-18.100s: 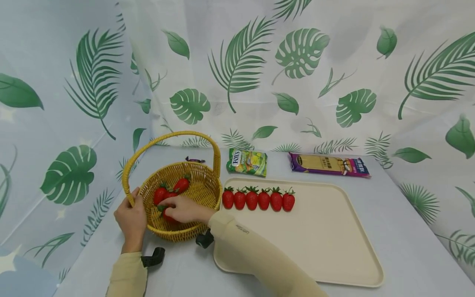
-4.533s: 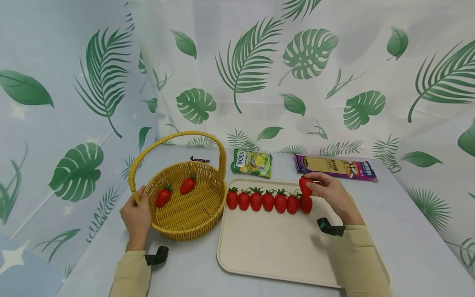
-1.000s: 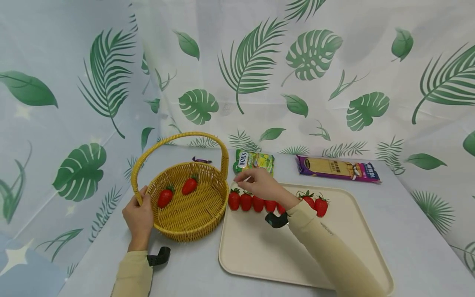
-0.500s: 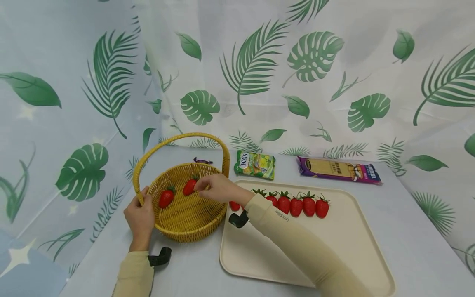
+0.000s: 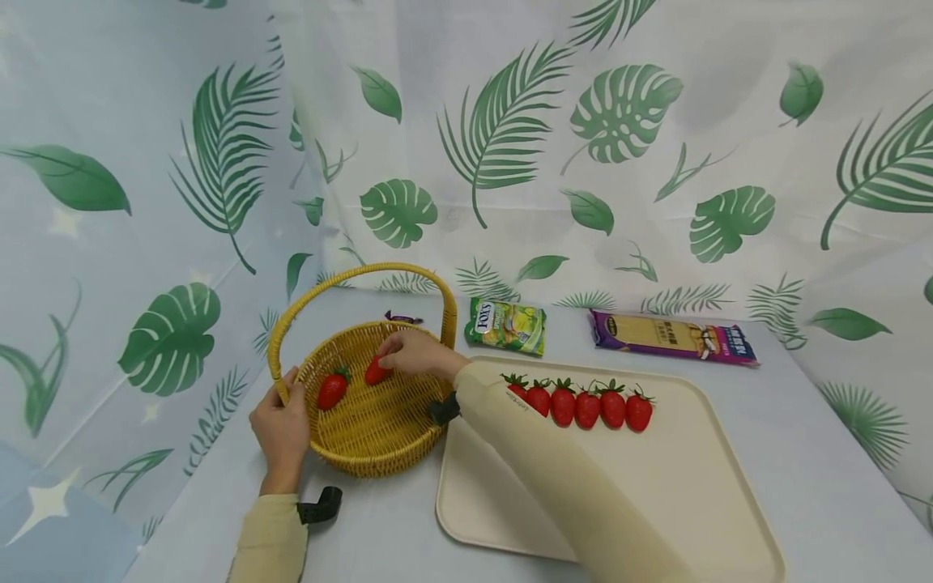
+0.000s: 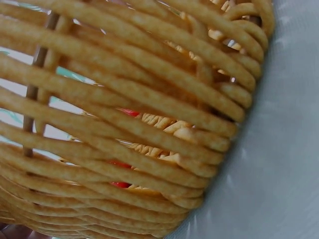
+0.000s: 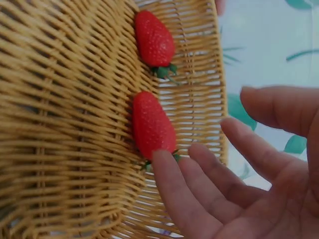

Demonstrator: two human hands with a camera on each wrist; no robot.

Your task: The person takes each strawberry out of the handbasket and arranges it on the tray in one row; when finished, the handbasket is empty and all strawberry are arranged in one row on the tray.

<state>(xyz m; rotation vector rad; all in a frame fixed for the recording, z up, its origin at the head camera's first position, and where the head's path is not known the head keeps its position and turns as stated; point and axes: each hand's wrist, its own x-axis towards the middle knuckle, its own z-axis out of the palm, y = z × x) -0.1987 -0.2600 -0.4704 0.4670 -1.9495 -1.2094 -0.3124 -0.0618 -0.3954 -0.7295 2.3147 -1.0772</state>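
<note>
My left hand [image 5: 280,425] grips the left side of the yellow wicker basket [image 5: 379,433], at the base of its handle. In the left wrist view the woven wall [image 6: 124,79] fills most of the picture, with bits of red showing through. Two strawberries lie inside: one at the left [image 5: 332,392], the other [image 7: 152,124] farther back. My right hand [image 5: 419,356] reaches over the rim to that second one. Its fingertips overlap the leafy end in the right wrist view, thumb spread apart from the fingers.
A beige tray [image 5: 525,502] right of the basket bears a row of strawberries [image 5: 563,407] along its back, partly hidden by the right sleeve. Behind stand a green candy bag [image 5: 506,325], a purple-edged noodle pack [image 5: 674,337] and a small purple-wrapped sweet [image 5: 403,317].
Eighteen seconds ago the basket held several strawberries; now two. A strawberry held above the tray 4.5 seconds ago now lies in the row. My right hand has swung left into the basket.
</note>
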